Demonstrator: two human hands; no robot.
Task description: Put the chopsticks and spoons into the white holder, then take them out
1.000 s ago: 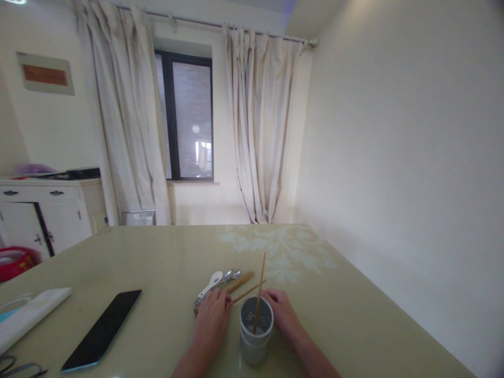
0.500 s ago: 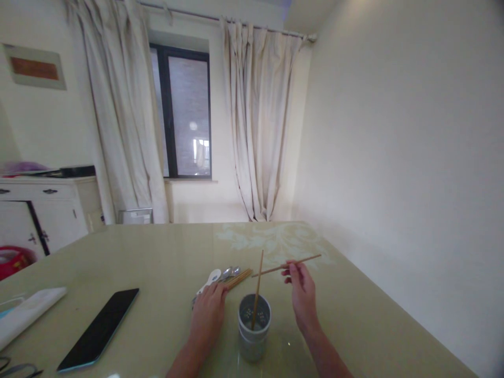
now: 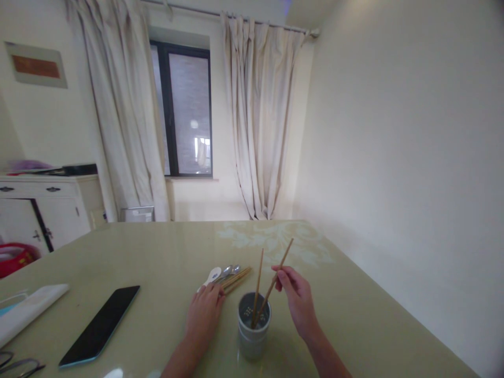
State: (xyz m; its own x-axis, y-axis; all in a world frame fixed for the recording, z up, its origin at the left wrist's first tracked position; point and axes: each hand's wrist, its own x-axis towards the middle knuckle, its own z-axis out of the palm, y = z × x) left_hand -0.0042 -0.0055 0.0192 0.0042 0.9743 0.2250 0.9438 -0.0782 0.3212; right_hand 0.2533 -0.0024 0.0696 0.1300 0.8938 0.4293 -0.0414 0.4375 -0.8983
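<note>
A home dining room: beyond the fingers (image 3: 281,275), a glossy table (image 3: 157,252) bears cutlery (image 3: 228,274) and a phone (image 3: 100,325); behind stand a curtained window (image 3: 185,110) and white sideboard (image 3: 43,210).

My view is evenly bright and soft; the table (image 3: 157,252) shows faint glare, and edges bend and blur.
</note>
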